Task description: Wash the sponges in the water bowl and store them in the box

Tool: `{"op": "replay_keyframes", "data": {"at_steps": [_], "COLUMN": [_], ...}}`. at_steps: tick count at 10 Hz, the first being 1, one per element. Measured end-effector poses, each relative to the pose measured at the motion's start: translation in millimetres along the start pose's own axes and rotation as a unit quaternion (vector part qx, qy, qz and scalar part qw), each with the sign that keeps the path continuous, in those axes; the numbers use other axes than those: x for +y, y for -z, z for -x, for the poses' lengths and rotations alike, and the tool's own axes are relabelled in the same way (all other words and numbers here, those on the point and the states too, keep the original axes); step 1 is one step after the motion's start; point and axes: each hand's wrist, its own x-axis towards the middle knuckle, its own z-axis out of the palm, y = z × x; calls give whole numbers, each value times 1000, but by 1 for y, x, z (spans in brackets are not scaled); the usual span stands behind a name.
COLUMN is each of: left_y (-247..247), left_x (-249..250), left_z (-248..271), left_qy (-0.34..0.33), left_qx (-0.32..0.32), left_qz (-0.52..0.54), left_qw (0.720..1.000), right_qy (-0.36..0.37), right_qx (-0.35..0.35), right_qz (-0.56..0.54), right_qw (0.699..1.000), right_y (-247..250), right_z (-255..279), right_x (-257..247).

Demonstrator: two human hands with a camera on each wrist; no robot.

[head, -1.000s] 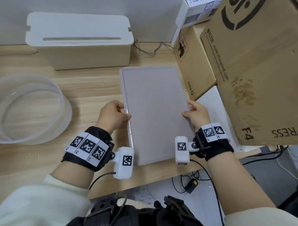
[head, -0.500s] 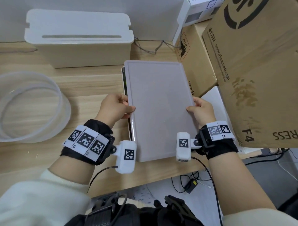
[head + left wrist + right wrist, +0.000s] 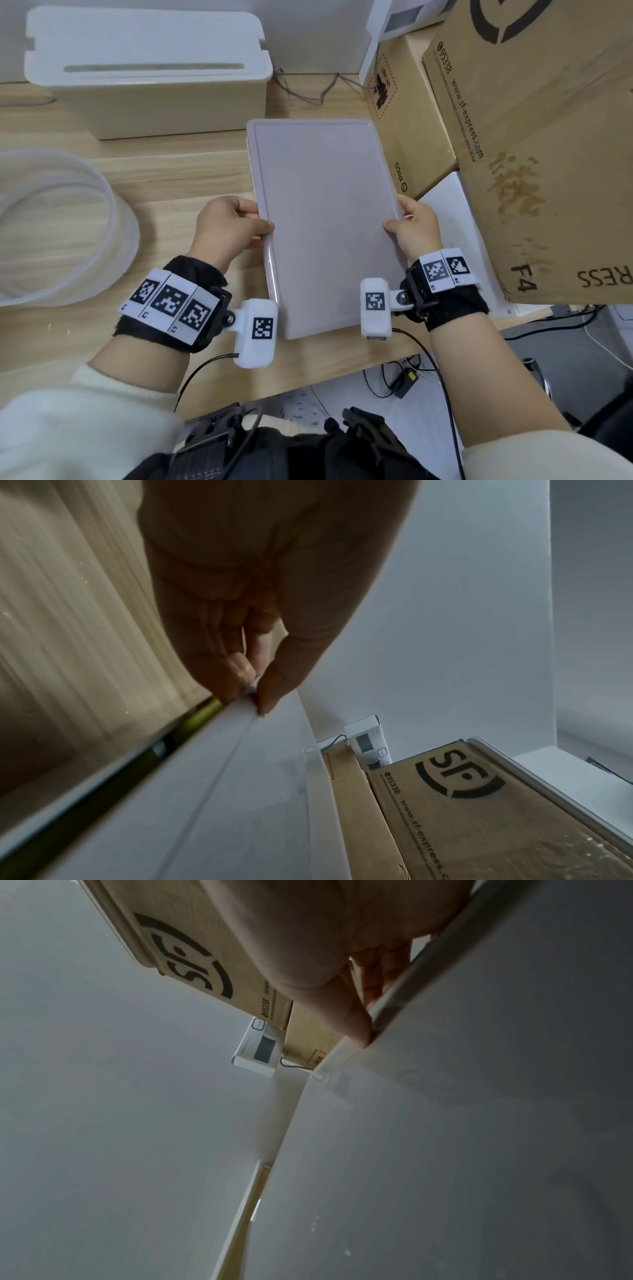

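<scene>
I hold a flat pale grey lid (image 3: 325,222) over the storage box, of which only a thin sliver of rim (image 3: 251,164) shows along the lid's left side. My left hand (image 3: 229,222) pinches the lid's left edge between thumb and fingers (image 3: 236,669). On the opposite edge my right hand (image 3: 414,229) grips it the same way, thumb on top (image 3: 356,1026). In the left wrist view, a green sponge (image 3: 202,715) peeks out from under the lid (image 3: 240,791). The clear round water bowl (image 3: 113,212) stands at the left of the wooden table.
A white lidded bin (image 3: 147,75) stands at the back left. Stacked cardboard boxes (image 3: 531,154) crowd the right side, close to my right hand, with a flat white box (image 3: 455,212) under them. The table's front edge (image 3: 308,377) runs just below the lid.
The lid has moved slightly away from me and lower onto the box. The dark gap along its left side has nearly closed. Both hands keep the same hold.
</scene>
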Motion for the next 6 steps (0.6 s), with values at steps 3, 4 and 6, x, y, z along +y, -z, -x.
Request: {"op": "replay_keyframes", "data": {"at_steps": [3, 4, 6], "left_y": [1, 2, 3], "left_x": [-8, -8, -1], "left_z": [-8, -11, -19], "left_qy": [19, 37, 55], "left_qx": [4, -7, -7], "left_qz": [2, -11, -57], "left_qw": [1000, 999, 997], "right_qy": [-3, -9, 120], "right_qx": [15, 4, 35], "right_qz": [56, 57, -68], "right_qw": [998, 998, 990], "right_y": [-6, -6, 20], "right_z": [2, 4, 18], "right_x": [-2, 1, -34]}}
